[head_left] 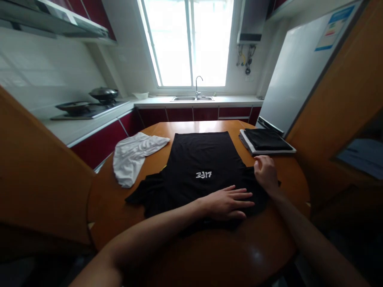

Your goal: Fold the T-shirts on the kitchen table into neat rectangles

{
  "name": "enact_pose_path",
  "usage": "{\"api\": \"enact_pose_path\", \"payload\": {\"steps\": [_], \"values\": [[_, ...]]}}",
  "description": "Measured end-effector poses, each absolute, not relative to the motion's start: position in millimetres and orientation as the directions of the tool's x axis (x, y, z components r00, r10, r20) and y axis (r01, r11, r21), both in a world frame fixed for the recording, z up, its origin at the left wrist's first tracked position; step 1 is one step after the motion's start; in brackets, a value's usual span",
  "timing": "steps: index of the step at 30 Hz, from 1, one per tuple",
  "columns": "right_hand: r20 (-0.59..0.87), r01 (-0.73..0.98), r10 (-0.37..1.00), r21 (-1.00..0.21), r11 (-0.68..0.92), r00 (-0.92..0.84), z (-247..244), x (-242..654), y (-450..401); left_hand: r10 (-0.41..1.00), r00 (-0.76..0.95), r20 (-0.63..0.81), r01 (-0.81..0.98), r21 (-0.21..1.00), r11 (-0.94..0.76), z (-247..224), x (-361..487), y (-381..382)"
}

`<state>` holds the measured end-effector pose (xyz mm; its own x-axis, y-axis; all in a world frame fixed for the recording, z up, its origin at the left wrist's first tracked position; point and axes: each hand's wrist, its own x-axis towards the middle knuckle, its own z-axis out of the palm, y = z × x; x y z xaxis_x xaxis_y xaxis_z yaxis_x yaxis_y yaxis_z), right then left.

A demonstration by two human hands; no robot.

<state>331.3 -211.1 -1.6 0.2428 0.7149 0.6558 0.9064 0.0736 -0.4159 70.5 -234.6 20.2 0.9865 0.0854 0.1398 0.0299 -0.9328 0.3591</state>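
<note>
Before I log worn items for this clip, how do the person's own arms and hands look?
The left forearm and right forearm show no sleeve. The left hand and right hand wear no gloves; no ring, watch or bracelet is visible.

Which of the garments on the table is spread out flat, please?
The black shirt under the left hand, with white lettering; the white garment lies crumpled, and the stack is folded.

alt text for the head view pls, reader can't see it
A black T-shirt lies spread on a wooden table, a person's left hand flat on it and right hand at one sleeve. A crumpled white garment lies at left, folded clothes at right, a sink and window beyond.
</note>
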Motion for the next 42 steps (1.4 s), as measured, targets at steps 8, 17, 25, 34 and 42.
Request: {"api": "enact_pose_path", "payload": {"steps": [8,17,25,34,42], "values": [[0.483,0.819,0.846,-0.376,0.432,-0.225,-10.3,265.1,-232.8,0.743,0.653,0.143,0.705,0.242,-0.666,28.6,-15.5,-171.8],[0.213,0.880,0.910,-0.251,0.402,-0.355,-30.0,248.0,-237.3,0.880,0.469,0.074,0.859,0.194,-0.474,-6.7,-79.4,-156.2],[0.161,0.785,0.839,-0.297,0.544,-0.520,-17.0,219.1,-253.2,0.613,0.789,-0.031,0.600,0.250,-0.760,4.8,-45.2,-192.1],[0.140,0.722,0.791,-0.339,0.603,-0.595,-15.0,218.4,-259.6,0.554,0.827,-0.094,0.554,0.301,-0.776,9.6,-46.9,-201.9],[0.203,0.644,0.748,-0.400,0.652,-0.632,-8.6,216.6,-262.1,0.547,0.836,-0.035,0.519,0.370,-0.770,15.6,-48.7,-202.1]]}}
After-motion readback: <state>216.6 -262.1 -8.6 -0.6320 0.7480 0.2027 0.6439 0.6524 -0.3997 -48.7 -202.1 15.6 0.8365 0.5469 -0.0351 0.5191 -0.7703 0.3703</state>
